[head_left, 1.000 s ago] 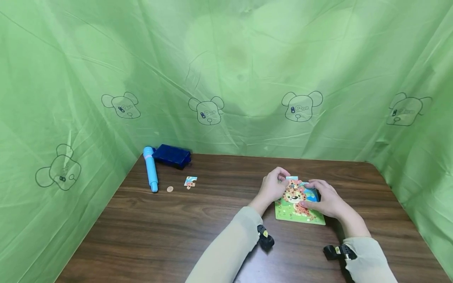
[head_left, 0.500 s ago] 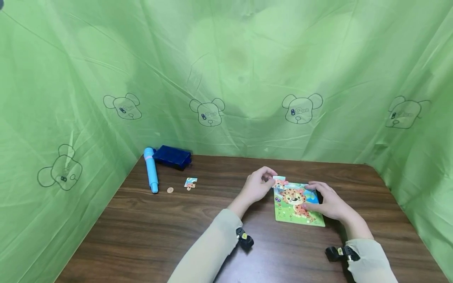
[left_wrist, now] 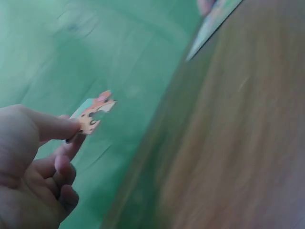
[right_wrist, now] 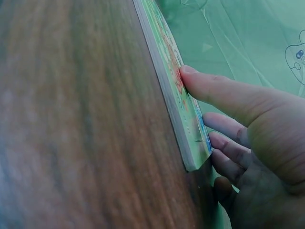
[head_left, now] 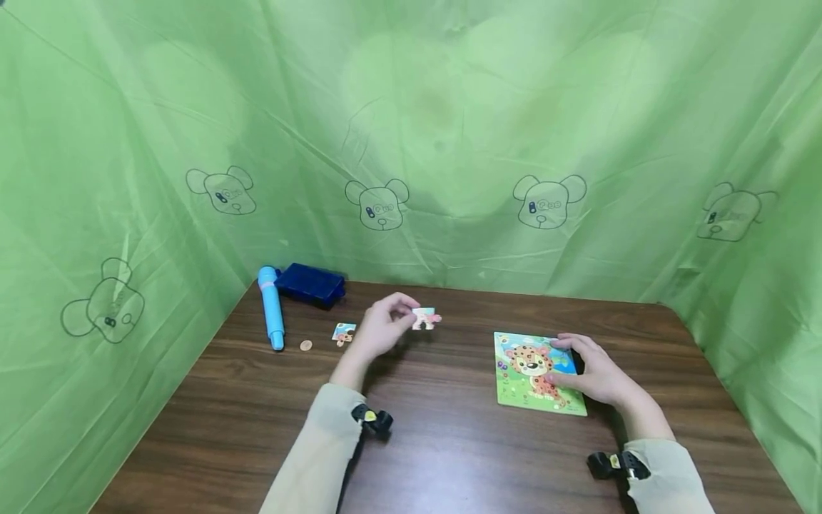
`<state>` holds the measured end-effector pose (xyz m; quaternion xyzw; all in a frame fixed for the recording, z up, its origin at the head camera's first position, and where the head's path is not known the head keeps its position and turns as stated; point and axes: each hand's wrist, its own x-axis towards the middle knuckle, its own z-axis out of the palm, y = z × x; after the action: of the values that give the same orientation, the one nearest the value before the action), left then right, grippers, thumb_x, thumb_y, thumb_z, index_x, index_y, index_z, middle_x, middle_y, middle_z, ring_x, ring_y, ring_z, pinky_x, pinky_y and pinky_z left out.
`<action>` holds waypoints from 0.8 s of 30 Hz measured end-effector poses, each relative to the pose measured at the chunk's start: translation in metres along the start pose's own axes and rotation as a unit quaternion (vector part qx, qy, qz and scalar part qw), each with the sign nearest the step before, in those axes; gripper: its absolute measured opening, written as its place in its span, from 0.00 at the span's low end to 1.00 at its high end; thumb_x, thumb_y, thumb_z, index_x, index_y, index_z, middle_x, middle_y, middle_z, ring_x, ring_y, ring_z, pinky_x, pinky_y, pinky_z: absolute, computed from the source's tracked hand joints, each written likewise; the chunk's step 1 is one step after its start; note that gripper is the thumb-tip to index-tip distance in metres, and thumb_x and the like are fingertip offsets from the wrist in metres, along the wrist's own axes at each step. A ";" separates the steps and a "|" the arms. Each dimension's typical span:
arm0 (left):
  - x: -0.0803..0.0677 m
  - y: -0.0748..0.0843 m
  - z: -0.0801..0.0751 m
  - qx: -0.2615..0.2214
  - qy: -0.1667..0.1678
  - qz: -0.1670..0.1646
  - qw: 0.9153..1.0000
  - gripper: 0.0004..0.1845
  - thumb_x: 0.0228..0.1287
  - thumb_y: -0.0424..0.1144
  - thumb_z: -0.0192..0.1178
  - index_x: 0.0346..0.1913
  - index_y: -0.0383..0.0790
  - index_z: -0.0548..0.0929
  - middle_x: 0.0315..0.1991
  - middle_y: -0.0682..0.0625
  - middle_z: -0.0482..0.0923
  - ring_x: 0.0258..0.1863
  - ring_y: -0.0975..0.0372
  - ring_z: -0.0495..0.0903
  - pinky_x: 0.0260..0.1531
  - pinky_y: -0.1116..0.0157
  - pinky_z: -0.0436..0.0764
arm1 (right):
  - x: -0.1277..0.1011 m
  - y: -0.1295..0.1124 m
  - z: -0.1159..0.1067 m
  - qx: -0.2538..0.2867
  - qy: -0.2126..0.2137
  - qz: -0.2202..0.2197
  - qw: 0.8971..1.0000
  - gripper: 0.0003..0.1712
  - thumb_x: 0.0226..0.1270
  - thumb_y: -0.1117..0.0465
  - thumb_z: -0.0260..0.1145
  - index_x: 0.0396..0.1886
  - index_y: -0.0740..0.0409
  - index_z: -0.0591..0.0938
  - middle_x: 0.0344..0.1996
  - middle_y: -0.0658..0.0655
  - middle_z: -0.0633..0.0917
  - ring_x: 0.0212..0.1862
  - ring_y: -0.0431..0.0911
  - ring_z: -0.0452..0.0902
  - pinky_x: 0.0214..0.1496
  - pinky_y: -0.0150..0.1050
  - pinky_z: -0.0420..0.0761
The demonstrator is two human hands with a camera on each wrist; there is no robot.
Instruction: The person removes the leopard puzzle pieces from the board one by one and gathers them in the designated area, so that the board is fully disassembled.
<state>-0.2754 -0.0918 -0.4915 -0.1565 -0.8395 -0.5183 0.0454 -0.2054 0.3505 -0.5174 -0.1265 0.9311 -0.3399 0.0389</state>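
A green puzzle board (head_left: 538,371) with a cartoon leopard lies flat on the brown table (head_left: 449,435), right of centre. My right hand (head_left: 594,371) rests on its right side, thumb on the picture (right_wrist: 209,88) and fingers along the board's edge (right_wrist: 178,114). My left hand (head_left: 384,330) is raised above the table left of the board and pinches a small puzzle piece (head_left: 424,318) between thumb and fingers; the left wrist view shows that piece (left_wrist: 93,112) at the fingertips. A second loose piece (head_left: 343,333) lies on the table just left of the left hand.
At the back left of the table are a light blue pen-like tube (head_left: 271,307), a dark blue box (head_left: 310,284) and a small coin (head_left: 305,345). Green cloth with bear drawings (head_left: 411,143) walls in the table on three sides.
My left hand has lifted a piece off the board's upper left corner and carried it left, toward the other loose piece. The right hand has stayed on the board.
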 end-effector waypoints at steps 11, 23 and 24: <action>-0.010 -0.036 -0.066 -0.033 0.000 -0.059 0.998 0.08 0.76 0.31 0.68 0.53 0.38 0.87 0.40 0.44 0.88 0.34 0.39 0.80 0.26 0.64 0.77 | -0.001 0.000 0.000 0.002 0.000 0.001 1.000 0.44 0.65 0.44 0.83 0.72 0.62 0.78 0.77 0.71 0.68 0.79 0.74 0.56 0.72 0.79 0.58; -0.018 -0.051 -0.075 -0.006 -0.052 -0.107 0.993 0.07 0.78 0.32 0.67 0.53 0.40 0.87 0.40 0.43 0.86 0.38 0.56 0.78 0.37 0.62 0.75 | -0.001 0.000 0.000 0.004 0.000 0.004 1.000 0.44 0.64 0.44 0.83 0.72 0.62 0.78 0.78 0.72 0.67 0.79 0.75 0.54 0.72 0.80 0.57; -0.018 -0.051 -0.075 -0.003 -0.052 -0.106 0.993 0.07 0.78 0.32 0.67 0.53 0.39 0.87 0.40 0.43 0.86 0.38 0.56 0.79 0.38 0.62 0.76 | -0.001 0.001 0.000 0.004 0.000 0.004 1.000 0.45 0.64 0.44 0.83 0.73 0.62 0.78 0.78 0.72 0.66 0.79 0.76 0.54 0.72 0.80 0.57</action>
<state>-0.2806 -0.1834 -0.5054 -0.0934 -0.8508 -0.5142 -0.0539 -0.2046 0.3512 -0.5177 -0.1224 0.9301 -0.3439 0.0412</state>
